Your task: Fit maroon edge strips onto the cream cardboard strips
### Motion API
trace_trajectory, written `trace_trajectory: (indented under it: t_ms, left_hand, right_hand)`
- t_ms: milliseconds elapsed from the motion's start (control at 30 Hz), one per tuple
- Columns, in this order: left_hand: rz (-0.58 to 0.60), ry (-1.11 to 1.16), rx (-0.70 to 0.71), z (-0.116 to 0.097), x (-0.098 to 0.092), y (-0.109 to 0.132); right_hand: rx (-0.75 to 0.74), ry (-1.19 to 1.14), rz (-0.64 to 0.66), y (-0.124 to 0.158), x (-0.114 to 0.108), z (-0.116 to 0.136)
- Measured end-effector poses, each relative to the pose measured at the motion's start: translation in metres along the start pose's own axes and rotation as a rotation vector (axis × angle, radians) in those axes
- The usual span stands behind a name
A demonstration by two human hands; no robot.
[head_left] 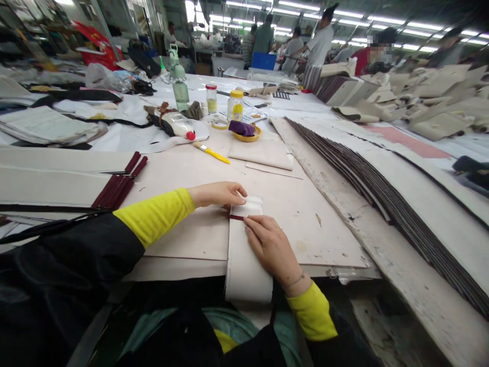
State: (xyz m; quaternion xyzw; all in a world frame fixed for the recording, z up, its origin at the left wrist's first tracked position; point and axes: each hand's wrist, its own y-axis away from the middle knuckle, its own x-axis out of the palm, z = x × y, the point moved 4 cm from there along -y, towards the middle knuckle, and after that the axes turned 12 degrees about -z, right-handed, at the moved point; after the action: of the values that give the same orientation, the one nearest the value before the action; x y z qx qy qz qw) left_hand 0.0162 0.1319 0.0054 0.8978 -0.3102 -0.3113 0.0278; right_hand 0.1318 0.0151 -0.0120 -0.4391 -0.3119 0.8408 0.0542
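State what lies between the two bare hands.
In the head view, part of the long off-white strip with its narrow maroon band lies between the left hand and right hand.

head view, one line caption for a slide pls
A person's left hand and right hand at a pale strip crossed by a maroon band, on a cluttered work surface.

Lower centre: pale strip (247, 260), matt, smooth. Board (191, 237) beneath: matt, scuffed, stained. Upper centre: crumpled purple cloth (242, 128); green bottle (181, 93), translucent, glossy, plastic-looking.
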Motion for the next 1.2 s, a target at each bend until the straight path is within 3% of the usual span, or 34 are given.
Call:
trace_trajectory:
  t_ms: [133, 267, 433, 633, 800, 1033, 1200]
  left_hand:
    - [0.016, -0.284, 0.181, -0.019, 0.016, -0.016]
    - [0.021, -0.453, 0.269, -0.027, 0.032, -0.024]
    - [-0.095, -0.624, 0.368, -0.028, 0.033, -0.016]
    - [-0.191, -0.671, 0.505, -0.031, 0.037, 0.000]
    - [-0.182, -0.767, 0.610, -0.034, 0.044, 0.009]
    - [-0.176, -0.849, 0.645, -0.031, 0.051, 0.018]
    - [-0.189, -0.679, 0.608, -0.015, 0.038, 0.014]
  right_hand:
    - [-0.003, 0.005, -0.001, 0.000, -0.001, 0.001]
    - [0.005, 0.003, -0.017, 0.000, -0.001, 0.000]
    - [0.013, 0.007, -0.026, -0.001, -0.001, -0.001]
    - [0.028, 0.012, -0.028, 0.000, -0.002, -0.001]
    - [0.041, 0.034, -0.054, 0.001, -0.004, -0.001]
    - [0.050, 0.062, -0.079, 0.003, -0.003, -0.002]
    - [0.051, 0.086, -0.038, -0.002, -0.005, -0.001]
